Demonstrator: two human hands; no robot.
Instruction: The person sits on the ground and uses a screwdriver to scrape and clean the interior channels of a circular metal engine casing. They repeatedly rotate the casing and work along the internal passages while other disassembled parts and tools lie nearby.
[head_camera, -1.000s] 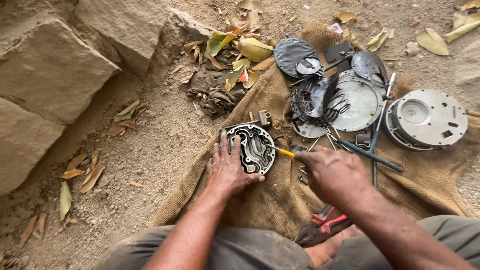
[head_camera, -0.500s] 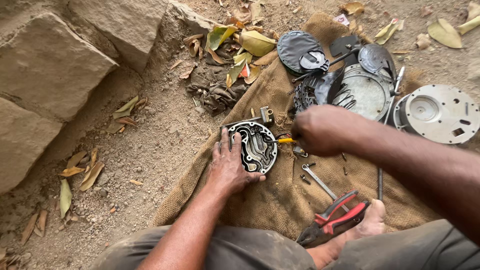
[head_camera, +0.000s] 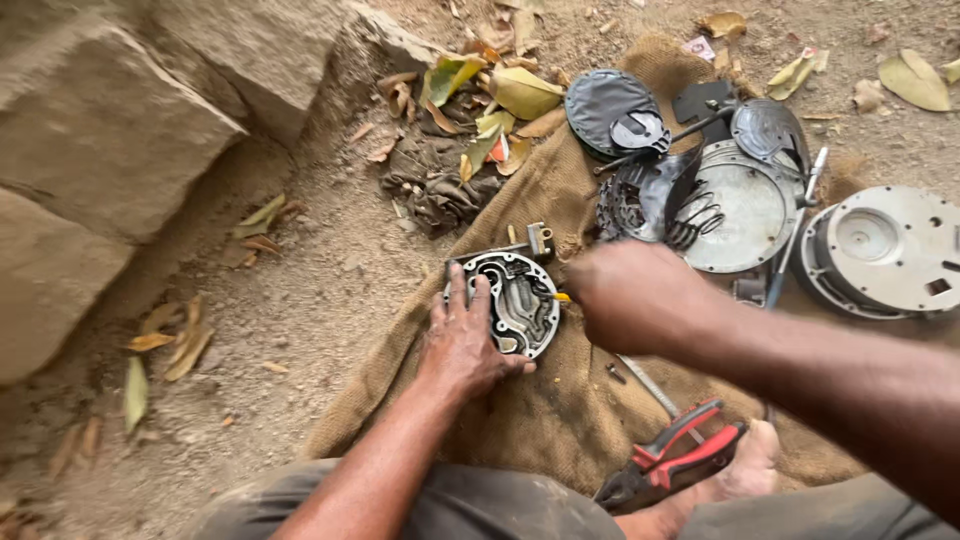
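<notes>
My left hand (head_camera: 462, 340) presses flat on the near side of a round metal plate with curved channels (head_camera: 518, 302), which lies on a burlap sack (head_camera: 530, 420). Just right of that plate is my right hand (head_camera: 635, 295), closed around a tool with a yellow handle; only a small yellow bit (head_camera: 562, 297) shows at the plate's edge. The tool's tip is hidden by the fist.
Round metal covers (head_camera: 885, 250), a spring (head_camera: 700, 225), dark discs (head_camera: 610, 105) and a screwdriver (head_camera: 795, 230) lie on the sack's far end. Red-handled pliers (head_camera: 675, 462) rest near my foot (head_camera: 745, 470). Large stones (head_camera: 110, 150) stand left; dry leaves litter the dirt.
My right hand moved left and closer to the plate, now touching its right edge. The left hand stayed pressed on the plate. The view shifted slightly.
</notes>
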